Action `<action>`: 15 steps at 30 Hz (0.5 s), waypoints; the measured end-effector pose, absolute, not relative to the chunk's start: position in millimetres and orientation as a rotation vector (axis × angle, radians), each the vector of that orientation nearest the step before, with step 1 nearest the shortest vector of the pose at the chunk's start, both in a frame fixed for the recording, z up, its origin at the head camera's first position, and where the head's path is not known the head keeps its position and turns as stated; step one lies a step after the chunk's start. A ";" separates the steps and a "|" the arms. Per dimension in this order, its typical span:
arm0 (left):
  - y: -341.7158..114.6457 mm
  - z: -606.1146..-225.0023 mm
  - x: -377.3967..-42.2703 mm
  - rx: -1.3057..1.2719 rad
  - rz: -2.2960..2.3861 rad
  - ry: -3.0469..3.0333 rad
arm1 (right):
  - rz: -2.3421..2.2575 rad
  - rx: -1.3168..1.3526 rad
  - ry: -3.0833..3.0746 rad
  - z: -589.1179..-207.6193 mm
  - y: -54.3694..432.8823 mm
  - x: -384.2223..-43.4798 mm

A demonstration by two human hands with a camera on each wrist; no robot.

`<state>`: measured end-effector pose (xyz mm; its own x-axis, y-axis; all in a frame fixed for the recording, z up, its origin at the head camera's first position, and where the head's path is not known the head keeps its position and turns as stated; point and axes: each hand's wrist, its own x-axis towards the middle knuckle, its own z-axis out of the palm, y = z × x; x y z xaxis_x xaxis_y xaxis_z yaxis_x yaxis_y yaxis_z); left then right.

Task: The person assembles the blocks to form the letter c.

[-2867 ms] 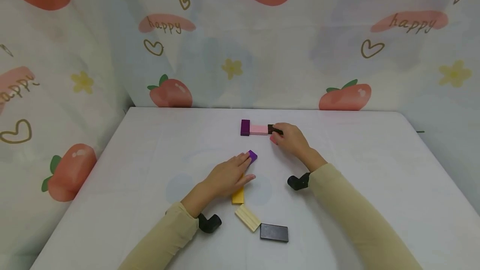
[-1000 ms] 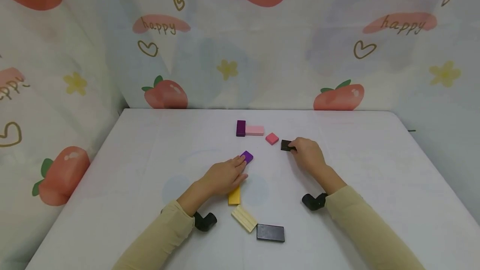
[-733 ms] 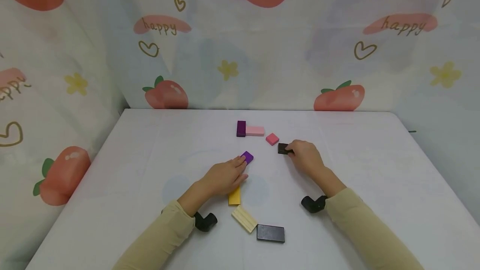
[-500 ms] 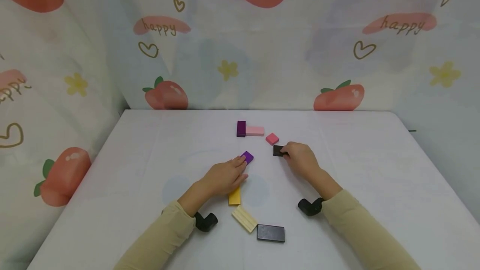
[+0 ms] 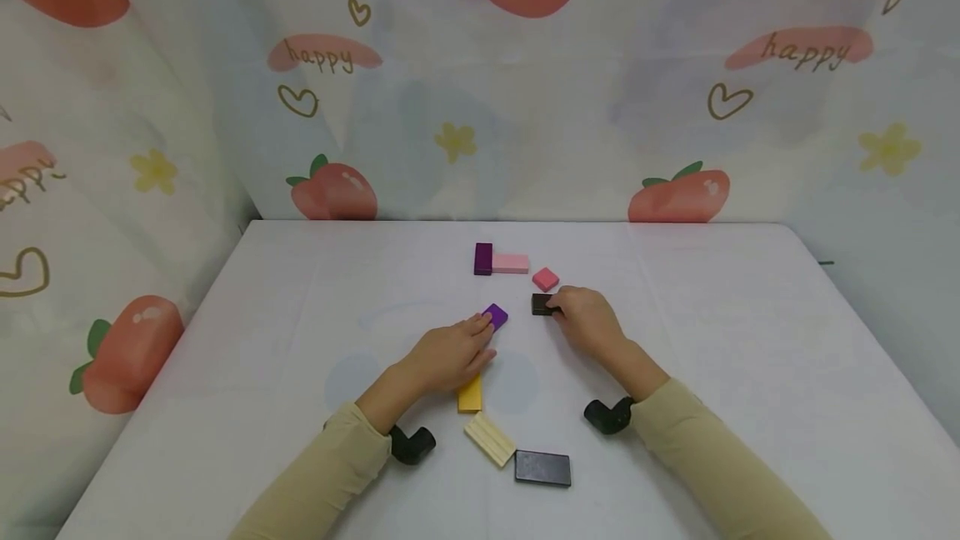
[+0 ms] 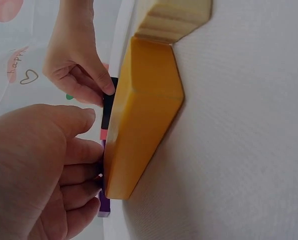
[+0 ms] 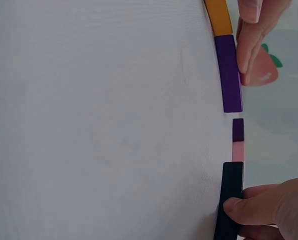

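Note:
My left hand [image 5: 444, 355] lies with straight fingers on a bright purple wooden block [image 5: 497, 315], covering much of it. Close under the palm, a yellow block [image 5: 470, 397] adjoins it, its wide face filling the middle of the left wrist view. Thumb and fingers of my right hand [image 5: 592, 322] pinch one end of a black block [image 5: 539, 304], which points left toward the purple one with a gap between. In the right wrist view the thumb presses the near side of the black block [image 7: 230, 187]. Just behind it sits a small coral-pink block [image 5: 545, 279].
Farther back, a dark purple block [image 5: 483, 258] touches a pale pink block [image 5: 511, 264]. Toward the front, a pale wood block [image 5: 490, 440] meets a dark grey block [image 5: 542, 468] at a corner. Black curved pieces stick out near both cuffs. A patterned cloth [image 5: 540, 148] hangs behind the white table [image 5: 675, 290].
My right hand has taken the black block from beside the pale pink one, brought it nearer, then slid it left toward the bright purple block. My left hand stays in place.

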<state>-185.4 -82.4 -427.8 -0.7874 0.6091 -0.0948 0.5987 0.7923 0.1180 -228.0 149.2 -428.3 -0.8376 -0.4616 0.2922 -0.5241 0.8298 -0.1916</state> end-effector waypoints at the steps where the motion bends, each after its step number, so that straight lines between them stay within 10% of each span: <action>1: -82.2 -427.6 -185.5 0.966 0.127 2.850 | 0.391 0.759 -2.778 -428.5 148.2 -227.9; 15: -81.9 -427.0 -186.7 0.959 0.112 2.844 | 0.403 0.831 -2.696 -433.7 135.6 -231.8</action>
